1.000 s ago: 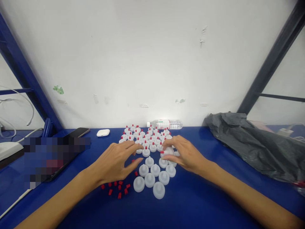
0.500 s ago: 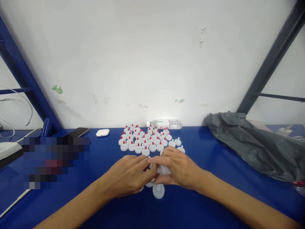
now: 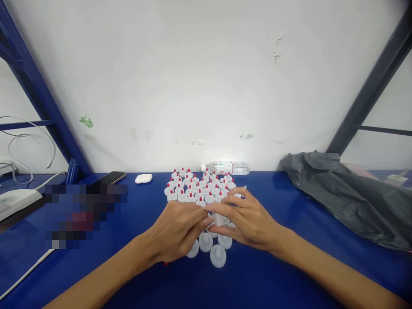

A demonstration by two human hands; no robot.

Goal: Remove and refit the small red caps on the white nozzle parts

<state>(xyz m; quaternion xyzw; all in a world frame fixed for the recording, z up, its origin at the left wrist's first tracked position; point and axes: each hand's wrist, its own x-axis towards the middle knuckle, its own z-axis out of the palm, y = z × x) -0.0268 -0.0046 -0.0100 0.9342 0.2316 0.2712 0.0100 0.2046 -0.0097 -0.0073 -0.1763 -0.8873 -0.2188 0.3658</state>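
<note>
My right hand [image 3: 252, 221] grips a translucent white nozzle cap [image 3: 220, 220] between thumb and fingers, just above the table. The fingertips of my left hand [image 3: 178, 229] are pinched together and meet the cap's left side; what they hold is hidden. Under and in front of the hands lie several white nozzle caps without red tips [image 3: 218, 256]. Behind them stand many white nozzle caps with red tips [image 3: 200, 201], grouped closely and upright. A small red piece [image 3: 165, 264] shows beside my left wrist.
At the wall lies a clear plastic bottle [image 3: 230, 168]. A white earbud case [image 3: 143, 178] and a phone [image 3: 114, 176] are at the back left, near a blurred patch and a white cable [image 3: 27, 274]. A dark plastic bag [image 3: 347, 197] covers the right side.
The view has shifted slightly, so the scene sits further right. Both hands remain together at the cap, and my left fingers have turned a little. More of the untipped caps show below the hands.
</note>
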